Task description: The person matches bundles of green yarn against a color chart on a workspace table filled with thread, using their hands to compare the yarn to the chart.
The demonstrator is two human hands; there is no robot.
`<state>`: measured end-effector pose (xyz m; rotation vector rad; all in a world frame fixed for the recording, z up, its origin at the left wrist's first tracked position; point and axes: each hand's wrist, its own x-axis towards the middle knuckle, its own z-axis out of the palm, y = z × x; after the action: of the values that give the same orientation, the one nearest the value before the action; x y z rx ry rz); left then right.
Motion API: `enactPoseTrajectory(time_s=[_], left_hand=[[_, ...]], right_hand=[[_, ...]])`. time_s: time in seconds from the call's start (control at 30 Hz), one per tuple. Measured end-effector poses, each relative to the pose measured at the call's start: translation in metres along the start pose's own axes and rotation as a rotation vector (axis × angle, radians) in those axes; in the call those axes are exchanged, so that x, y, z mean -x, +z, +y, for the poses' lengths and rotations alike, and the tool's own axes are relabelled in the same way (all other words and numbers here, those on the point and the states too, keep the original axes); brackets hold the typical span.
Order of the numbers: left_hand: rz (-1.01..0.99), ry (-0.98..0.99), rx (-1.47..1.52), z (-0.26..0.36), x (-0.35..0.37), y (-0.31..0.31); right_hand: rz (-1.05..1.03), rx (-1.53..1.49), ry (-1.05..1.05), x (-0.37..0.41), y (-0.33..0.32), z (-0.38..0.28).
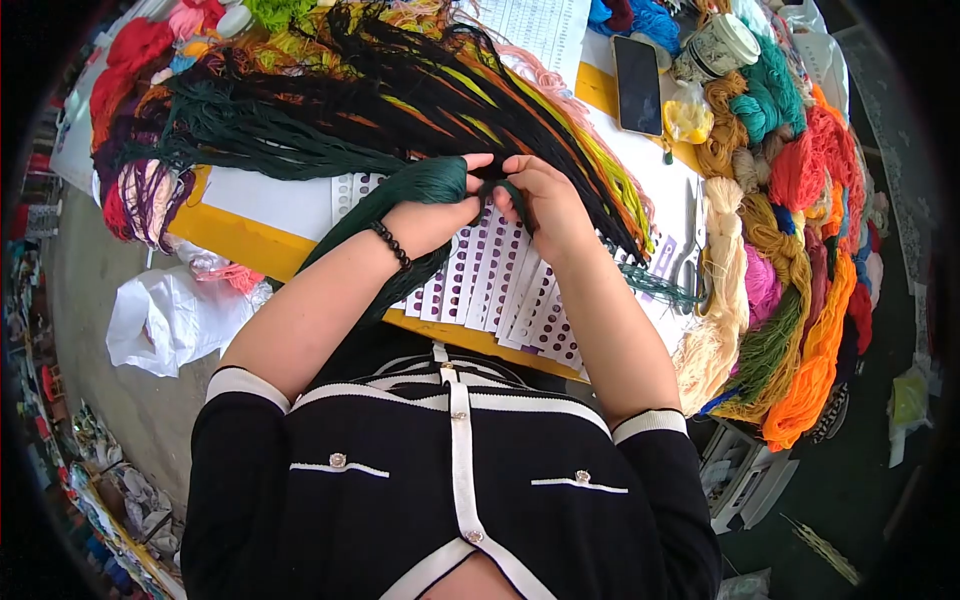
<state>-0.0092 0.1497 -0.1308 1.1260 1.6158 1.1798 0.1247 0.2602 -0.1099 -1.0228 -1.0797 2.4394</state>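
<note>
Gripping green skein [425, 180] over crowded table [235, 242]

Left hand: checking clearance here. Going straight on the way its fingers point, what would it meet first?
Probably the right hand: the left hand, holding the dark green thread skein, points across at it, the two almost touching; depth is unclear.

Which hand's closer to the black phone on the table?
Right. The right hand is below-left of the phone; the left hand is farther left, gripping the dark green thread bundle.
</note>
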Motion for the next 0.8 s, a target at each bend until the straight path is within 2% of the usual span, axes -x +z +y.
enactPoseTrajectory(time_s=[0.03, 0.07, 0.1, 0.13, 0.17, 0.2, 0.27, 0.33, 0.4, 0.47, 0.53, 0.57, 0.6, 0.67, 0.73, 0.77, 0.8], left_hand=[[0.045, 0.006, -0.12, 0.002, 0.003, -0.003], [0.045, 0.003, -0.121, 0.004, 0.005, -0.008], [0.175, 0.066, -0.237, 0.006, 0.006, -0.016], [0.303, 0.13, -0.353, 0.006, 0.007, -0.025], [0.409, 0.279, -0.462, 0.005, 0.009, -0.038], [0.413, 0.218, -0.589, 0.016, 0.013, -0.052], [0.508, -0.009, -0.098, 0.001, 0.009, -0.073], [0.566, -0.246, 0.413, 0.015, 0.018, -0.102], [0.545, -0.194, 0.549, 0.026, 0.032, -0.132], [0.498, -0.009, 0.925, 0.026, 0.046, -0.181], [0.658, 0.096, 1.177, 0.029, 0.05, -0.213], [0.957, 0.227, 0.977, 0.027, 0.044, -0.214], [0.954, 0.236, 0.975, 0.027, 0.046, -0.208], [0.877, -0.277, 0.884, 0.029, 0.055, -0.19], [0.698, -0.158, 0.462, 0.046, 0.073, -0.132], [0.442, 0.008, 0.2, 0.046, 0.086, -0.114], [0.184, 0.16, -0.058, 0.046, 0.099, -0.1]], right_hand=[[-0.002, -0.002, 0.002, 0.0, 0.002, 0.0], [0.003, 0.142, 0.011, 0.0, 0.006, -0.001], [0.009, 0.286, 0.019, 0.0, 0.009, -0.001], [0.008, 0.282, 0.02, 0.0, 0.012, -0.001], [0.037, 0.45, 0.016, -0.001, 0.016, 0.0], [0.067, 0.616, 0.01, -0.001, 0.018, 0.0], [0.068, 0.642, 0.001, -0.007, 0.013, 0.004], [0.052, 0.815, -0.051, -0.013, 0.007, 0.009], [0.069, 0.827, -0.058, -0.013, 0.008, 0.008], [0.085, 0.837, -0.063, -0.013, 0.008, 0.01], [0.065, 0.815, -0.096, -0.017, 0.006, 0.015], [0.065, 0.812, -0.103, -0.017, 0.006, 0.016], [0.069, 0.826, -0.108, -0.016, 0.006, 0.017], [0.073, 0.848, -0.13, -0.011, 0.011, 0.013], [0.146, 0.9, -0.343, 0.009, 0.023, 0.019], [0.082, 0.832, -0.392, 0.03, 0.039, 0.012], [-0.024, 0.701, -0.355, 0.048, 0.053, 0.005]])
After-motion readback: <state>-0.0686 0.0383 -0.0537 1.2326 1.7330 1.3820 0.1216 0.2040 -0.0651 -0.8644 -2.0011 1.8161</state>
